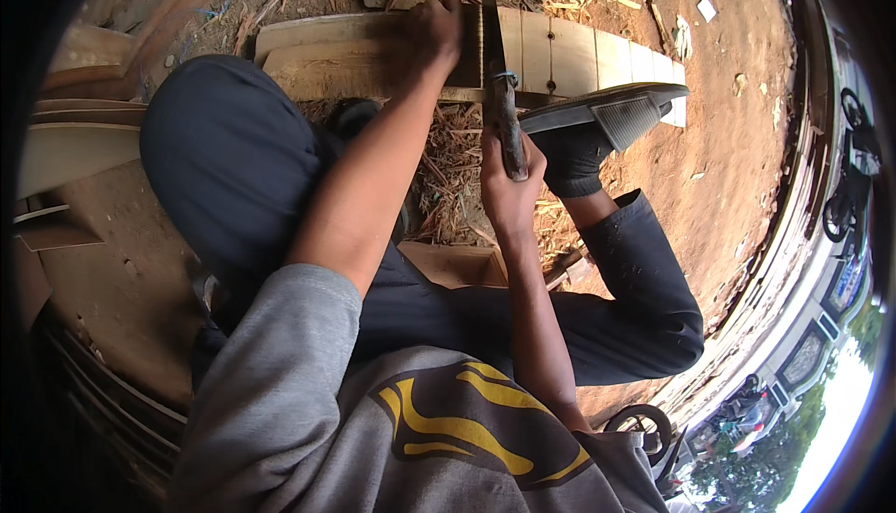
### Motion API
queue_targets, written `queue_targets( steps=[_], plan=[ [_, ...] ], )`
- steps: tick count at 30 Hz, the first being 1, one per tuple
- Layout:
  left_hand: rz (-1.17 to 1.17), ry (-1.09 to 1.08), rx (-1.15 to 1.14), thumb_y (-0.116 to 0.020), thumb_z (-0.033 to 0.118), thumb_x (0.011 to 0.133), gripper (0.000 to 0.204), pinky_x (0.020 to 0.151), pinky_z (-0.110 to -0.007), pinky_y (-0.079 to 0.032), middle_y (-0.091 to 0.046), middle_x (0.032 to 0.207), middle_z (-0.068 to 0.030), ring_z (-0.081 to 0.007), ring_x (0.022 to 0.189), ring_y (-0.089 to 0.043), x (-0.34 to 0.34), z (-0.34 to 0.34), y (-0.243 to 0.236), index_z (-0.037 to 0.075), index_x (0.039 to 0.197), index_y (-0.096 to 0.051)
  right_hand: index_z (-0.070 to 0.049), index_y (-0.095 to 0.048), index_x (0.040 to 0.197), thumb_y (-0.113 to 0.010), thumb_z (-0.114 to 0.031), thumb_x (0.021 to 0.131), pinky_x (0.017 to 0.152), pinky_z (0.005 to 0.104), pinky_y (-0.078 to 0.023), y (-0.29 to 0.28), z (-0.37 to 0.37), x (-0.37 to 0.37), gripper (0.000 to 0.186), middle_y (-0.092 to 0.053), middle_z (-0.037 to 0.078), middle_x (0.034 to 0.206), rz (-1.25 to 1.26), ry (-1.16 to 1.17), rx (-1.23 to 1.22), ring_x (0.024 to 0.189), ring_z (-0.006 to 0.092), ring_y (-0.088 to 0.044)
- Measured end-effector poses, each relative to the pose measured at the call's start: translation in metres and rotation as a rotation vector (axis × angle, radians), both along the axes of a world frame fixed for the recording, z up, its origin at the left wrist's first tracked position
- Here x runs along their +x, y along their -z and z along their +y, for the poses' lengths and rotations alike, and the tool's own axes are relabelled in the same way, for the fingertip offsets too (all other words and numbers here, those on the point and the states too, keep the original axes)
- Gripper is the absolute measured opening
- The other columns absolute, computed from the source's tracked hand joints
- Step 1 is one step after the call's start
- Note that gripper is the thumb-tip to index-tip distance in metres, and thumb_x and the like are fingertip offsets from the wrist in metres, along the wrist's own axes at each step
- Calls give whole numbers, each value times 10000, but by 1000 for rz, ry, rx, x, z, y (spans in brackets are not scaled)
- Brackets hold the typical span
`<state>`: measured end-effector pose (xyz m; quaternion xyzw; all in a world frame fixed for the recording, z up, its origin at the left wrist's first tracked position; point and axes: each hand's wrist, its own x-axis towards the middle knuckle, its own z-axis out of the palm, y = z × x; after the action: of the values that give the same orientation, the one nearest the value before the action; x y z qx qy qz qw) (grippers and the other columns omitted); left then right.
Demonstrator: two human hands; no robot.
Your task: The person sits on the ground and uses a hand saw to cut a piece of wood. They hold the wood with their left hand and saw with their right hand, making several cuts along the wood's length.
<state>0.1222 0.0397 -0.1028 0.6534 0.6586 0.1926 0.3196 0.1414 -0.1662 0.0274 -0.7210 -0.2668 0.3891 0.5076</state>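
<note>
My right hand [511,172] is wrapped round the dark handle of a hand saw [505,121]. Blue binding shows where handle meets blade, and the narrow dark blade points away from me across a pale wooden board [569,56]. Cross lines and small dark holes mark the board's right part. To the left of the blade, my left hand [439,32] is closed at the far edge of the board's darker, shaded part [373,60]; its fingertips are hidden. My foot in a black sandal [616,121] lies over the board's near edge, right of the saw.
Wood shavings and splinters [453,172] cover the ground around the board. Brown wooden pieces [93,56] lie at the left. A wooden block [453,264] sits between my legs. Bare reddish soil [728,130] stretches right, with parked motorbikes [845,196] beyond.
</note>
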Motion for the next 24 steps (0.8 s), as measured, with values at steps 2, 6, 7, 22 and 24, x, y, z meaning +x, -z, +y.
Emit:
queue_targets(
  steps=[2, 6, 7, 22, 24],
  plan=[
    [-50, -7, 12, -361, 351, 906, 507, 830, -458, -464, -622, 867, -292, -404, 860, -612, 0, -4, -7, -86, 895, -618, 9, -557, 812, -544, -104, 882, 497, 234, -342, -7, -31, -8, 134, -460, -19, 619, 38, -2, -61, 578, 36, -402],
    [-6, 39, -47, -366, 329, 906, 485, 777, -463, -487, -624, 846, -294, -417, 822, -620, 0, -8, -27, -83, 871, -619, 20, -569, 832, -554, -117, 876, 509, 225, -368, -9, -62, -6, 144, -514, -4, 632, 23, 11, -178, 594, 40, -468],
    [-37, 7, 21, -383, 341, 903, 475, 746, -461, -493, -627, 811, -285, -414, 801, -627, 1, -4, -19, -66, 868, -627, 13, -562, 811, -557, -118, 876, 502, 227, -350, -16, -44, -7, 147, -490, -15, 628, 1, 18, -139, 579, 40, -434],
    [-63, -92, 68, -418, 488, 902, 594, 750, -472, -484, -628, 824, -277, -425, 826, -620, 6, 2, 15, -61, 846, -638, 2, -518, 746, -555, -125, 880, 488, 246, -308, 2, 11, 1, 189, -430, -18, 592, -1, 50, -47, 555, 44, -348],
    [-76, -90, 73, -430, 467, 903, 556, 762, -467, -479, -626, 860, -277, -422, 853, -615, 5, 4, 20, -53, 886, -626, 4, -522, 747, -552, -131, 882, 487, 249, -317, -1, 14, 2, 194, -434, -17, 589, -4, 28, -49, 558, 46, -364]
  ],
)
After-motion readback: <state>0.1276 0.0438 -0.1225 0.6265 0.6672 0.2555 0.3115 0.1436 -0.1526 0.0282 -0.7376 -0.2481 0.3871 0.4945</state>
